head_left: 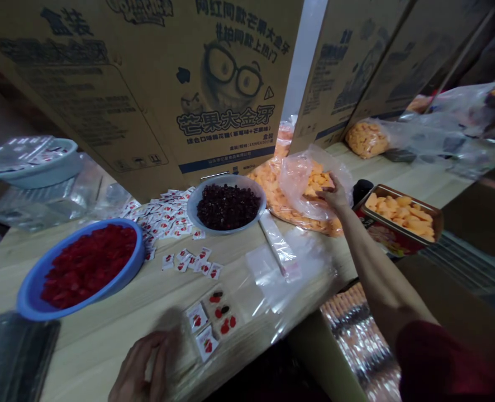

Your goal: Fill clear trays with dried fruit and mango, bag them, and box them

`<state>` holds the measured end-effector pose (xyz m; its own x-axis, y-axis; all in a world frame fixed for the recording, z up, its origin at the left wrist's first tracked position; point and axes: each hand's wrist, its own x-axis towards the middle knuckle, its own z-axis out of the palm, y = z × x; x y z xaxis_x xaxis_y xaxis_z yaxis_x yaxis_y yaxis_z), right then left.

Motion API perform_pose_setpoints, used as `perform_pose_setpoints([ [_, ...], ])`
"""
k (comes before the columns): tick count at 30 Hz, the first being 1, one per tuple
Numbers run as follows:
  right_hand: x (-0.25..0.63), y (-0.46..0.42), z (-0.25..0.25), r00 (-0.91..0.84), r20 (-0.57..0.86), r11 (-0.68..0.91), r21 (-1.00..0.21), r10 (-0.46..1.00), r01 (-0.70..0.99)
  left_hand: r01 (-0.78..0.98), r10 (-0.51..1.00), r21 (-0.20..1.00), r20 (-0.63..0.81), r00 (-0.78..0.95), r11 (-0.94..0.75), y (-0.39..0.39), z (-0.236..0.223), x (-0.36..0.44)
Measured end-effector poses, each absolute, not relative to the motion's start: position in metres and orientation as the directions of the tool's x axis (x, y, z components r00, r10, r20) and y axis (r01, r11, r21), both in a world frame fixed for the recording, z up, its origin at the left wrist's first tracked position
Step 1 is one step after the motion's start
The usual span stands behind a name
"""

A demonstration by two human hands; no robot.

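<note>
My right hand [334, 193] reaches into a clear plastic bag [293, 176]. Its fingers are apart and touch the orange candy pieces [318, 180] inside; no piece shows clearly gripped. Low on the table, my left hand [142, 363] rests with loosely bent fingers apart, beside a small clear tray [209, 321]. Blur hides whether its fingertips touch the tray's edge. In the tray lie two white sachets [206, 342] with red print, several red candies [228, 324] and a few dark ones [224, 309].
Behind stand large cardboard boxes [155, 106]. A blue basin [136, 262] holds red candies; a pale bowl [194, 215] holds dark ones. Loose sachets [167, 215] are heaped between them. Clear bags [268, 273] lie mid-table. A red tin [377, 233] of orange pieces stands right.
</note>
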<state>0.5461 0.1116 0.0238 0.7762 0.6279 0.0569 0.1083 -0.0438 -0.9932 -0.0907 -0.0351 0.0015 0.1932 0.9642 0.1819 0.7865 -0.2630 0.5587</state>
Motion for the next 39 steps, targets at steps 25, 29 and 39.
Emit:
perform_pose_setpoints([
  [25, 0.120, -0.008, -0.009, -0.344, 0.102, 0.116, -0.993, 0.934, 0.023, 0.570, 0.976, 0.816, -0.041, 0.213, -0.090, -0.033, 0.047, -0.070],
  [29, 0.112, -0.008, -0.027, -0.306, -0.002, -0.008, -1.000, 0.952, -0.017, 0.356, 0.987, 0.921, -0.157, -0.025, 0.156, -0.048, 0.005, -0.073],
  [39, 0.115, -0.007, -0.018, -0.401, -0.186, -0.297, -0.926, 0.897, -0.234, 0.035, 0.974, 0.978, -0.203, -0.103, 0.208, -0.045, 0.007, -0.064],
])
